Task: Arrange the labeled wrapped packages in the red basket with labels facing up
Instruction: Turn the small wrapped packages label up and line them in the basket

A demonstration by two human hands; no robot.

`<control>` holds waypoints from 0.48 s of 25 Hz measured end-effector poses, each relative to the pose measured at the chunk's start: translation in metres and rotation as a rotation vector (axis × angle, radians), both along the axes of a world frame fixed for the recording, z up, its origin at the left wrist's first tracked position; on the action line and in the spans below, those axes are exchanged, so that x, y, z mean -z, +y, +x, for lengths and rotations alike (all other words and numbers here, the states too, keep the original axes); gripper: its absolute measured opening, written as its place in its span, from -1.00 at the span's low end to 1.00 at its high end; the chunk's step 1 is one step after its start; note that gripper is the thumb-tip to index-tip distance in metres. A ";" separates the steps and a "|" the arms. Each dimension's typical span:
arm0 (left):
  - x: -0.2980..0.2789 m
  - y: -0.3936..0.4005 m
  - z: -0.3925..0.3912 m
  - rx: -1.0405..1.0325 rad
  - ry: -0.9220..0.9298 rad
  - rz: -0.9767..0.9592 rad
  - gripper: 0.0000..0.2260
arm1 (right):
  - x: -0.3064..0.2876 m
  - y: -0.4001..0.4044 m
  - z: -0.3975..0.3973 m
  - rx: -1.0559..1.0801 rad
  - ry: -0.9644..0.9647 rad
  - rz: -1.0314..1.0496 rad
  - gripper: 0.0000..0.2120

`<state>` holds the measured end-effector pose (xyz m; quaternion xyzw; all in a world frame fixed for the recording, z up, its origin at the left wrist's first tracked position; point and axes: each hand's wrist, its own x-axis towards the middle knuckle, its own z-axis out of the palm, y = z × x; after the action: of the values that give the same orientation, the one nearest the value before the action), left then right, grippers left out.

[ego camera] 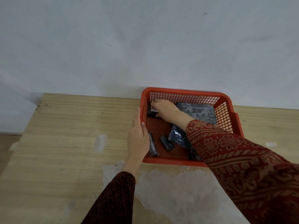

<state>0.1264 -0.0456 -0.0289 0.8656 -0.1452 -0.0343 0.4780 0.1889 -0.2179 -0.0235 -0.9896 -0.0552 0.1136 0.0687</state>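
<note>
From the head camera I see the red basket point(186, 92) sitting on a wooden table point(64, 126), pushed up against a pale wall point(145, 46). My left hand point(139, 136) lies flat and open against the basket's left wall, fingers stretched along the rim, gripping nothing. My right hand point(165, 109) reaches across into the far left corner of the basket and its fingers are closed on a small dark package point(152, 113); a bit of white label shows just beside the fingers. The two hands are apart, one outside the basket and one inside. A large flat package point(200, 112) in dark wrap lies in the far right part of the basket, partly under my right wrist. Near the front, a narrow package point(152, 145) lies along the left wall, a small one point(166, 143) sits beside it, and a blue-wrapped one point(177, 135) is half hidden by my patterned red sleeve point(234, 159). I cannot tell whether those labels face up
</note>
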 end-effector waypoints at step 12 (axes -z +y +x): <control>-0.015 0.003 -0.004 -0.099 -0.229 -0.059 -0.73 | -0.033 -0.050 -0.150 0.145 -0.051 0.211 -0.23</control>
<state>0.1224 -0.0427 -0.0134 0.8556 -0.1569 0.0927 0.4845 0.0386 -0.2680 0.0096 -0.9809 0.0031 0.0765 0.1789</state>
